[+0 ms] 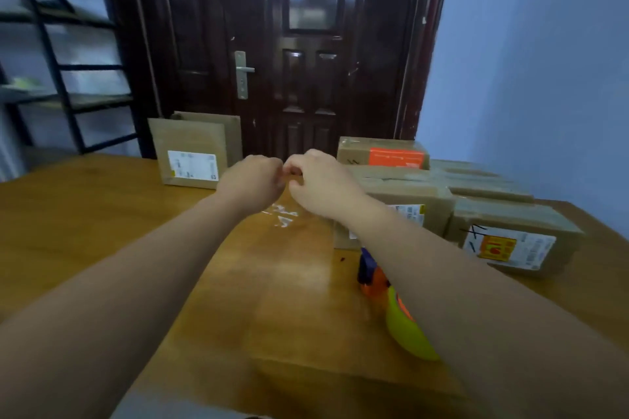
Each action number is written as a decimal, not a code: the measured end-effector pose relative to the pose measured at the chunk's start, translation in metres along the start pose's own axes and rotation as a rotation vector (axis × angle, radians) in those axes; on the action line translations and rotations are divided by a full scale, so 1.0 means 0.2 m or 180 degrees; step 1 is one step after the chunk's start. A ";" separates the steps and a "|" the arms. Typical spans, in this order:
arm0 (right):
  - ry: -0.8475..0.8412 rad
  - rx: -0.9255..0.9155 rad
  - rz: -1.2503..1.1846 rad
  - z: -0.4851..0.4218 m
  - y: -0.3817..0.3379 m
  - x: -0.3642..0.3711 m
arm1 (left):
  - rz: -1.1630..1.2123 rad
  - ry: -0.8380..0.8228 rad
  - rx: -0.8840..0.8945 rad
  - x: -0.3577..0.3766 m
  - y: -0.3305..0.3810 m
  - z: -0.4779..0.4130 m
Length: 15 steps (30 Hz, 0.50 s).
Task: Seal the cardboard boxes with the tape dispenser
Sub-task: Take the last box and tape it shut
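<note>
My left hand (pixel 253 182) and my right hand (pixel 320 184) meet fingertip to fingertip above the wooden table (pixel 85 214), fingers curled. Between them they pinch a crinkled strip of clear tape (pixel 282 214), which hangs just below the hands and shows only as white glints. The tape dispenser (pixel 372 274), blue and orange with a yellow-green end, lies on the table under my right forearm, partly hidden by it. Several taped cardboard boxes (pixel 510 235) with labels sit stacked at the right. Another labelled box (pixel 190 153) stands on edge at the back left.
A dark wooden door (pixel 306 44) stands behind the table. A black metal shelf (pixel 58 71) is at the left and a blue wall at the right. A flat brown cardboard surface (pixel 323 374) lies close to me at the near edge.
</note>
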State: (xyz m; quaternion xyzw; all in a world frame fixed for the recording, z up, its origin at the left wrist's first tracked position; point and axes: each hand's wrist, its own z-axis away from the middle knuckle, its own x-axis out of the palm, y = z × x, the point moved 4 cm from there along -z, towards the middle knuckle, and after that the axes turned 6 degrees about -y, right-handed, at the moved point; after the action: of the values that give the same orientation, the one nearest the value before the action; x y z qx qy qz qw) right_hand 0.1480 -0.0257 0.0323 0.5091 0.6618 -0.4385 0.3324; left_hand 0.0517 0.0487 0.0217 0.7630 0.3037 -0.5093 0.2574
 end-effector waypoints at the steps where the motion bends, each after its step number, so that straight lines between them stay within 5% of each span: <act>1: -0.0233 0.0012 0.0064 -0.07 -0.04 0.06 | 0.0084 -0.0020 -0.0176 0.01 -0.09 -0.01; 5: -0.0690 0.0137 0.0151 -0.30 -0.09 0.24 | 0.0185 -0.0090 -0.0670 0.04 -0.43 -0.06; 15: -0.0871 0.0410 -0.0090 -0.76 -0.02 0.54 | -0.0293 0.0307 -0.0962 0.11 -0.93 -0.41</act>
State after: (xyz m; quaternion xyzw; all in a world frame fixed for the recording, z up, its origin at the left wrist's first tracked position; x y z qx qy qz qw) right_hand 0.1181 0.1546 -0.0020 0.4555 0.5880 -0.5499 0.3799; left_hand -0.0258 0.2384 0.0146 0.7244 0.4235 -0.4319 0.3308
